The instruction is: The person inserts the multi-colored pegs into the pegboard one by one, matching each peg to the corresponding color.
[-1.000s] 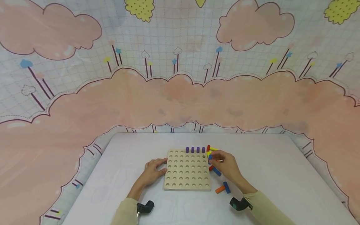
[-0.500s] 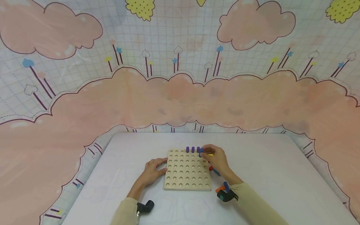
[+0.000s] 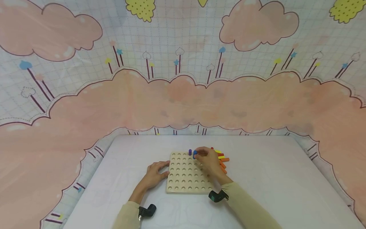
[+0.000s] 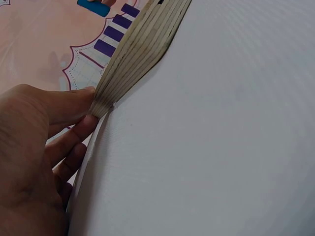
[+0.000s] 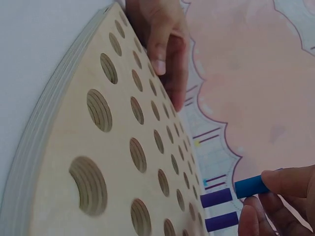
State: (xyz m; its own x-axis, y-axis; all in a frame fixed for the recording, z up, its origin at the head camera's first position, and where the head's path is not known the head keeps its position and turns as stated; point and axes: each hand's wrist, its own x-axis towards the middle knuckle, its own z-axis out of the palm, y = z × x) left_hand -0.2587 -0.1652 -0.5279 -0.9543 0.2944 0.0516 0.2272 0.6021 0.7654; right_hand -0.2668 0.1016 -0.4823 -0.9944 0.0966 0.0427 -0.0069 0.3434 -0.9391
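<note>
While the loosely spread left hand point(image 3: 154, 174) touches the pegboard point(image 3: 180, 178), the right hand point(image 3: 210, 161) pinches a blue peg point(image 5: 251, 187).

Pegboard point(image 3: 186, 178) on table point(image 3: 286, 178), standing pegs point(image 5: 216, 198) in far row, loose pegs point(image 3: 225, 159) to its right

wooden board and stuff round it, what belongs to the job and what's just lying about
Likely job:
blue peg, held by right hand
wooden board, touched by left hand
purple pegs in the board

Lying about or background:
loose orange, yellow, red pegs, maybe needed later
patterned backdrop
</note>
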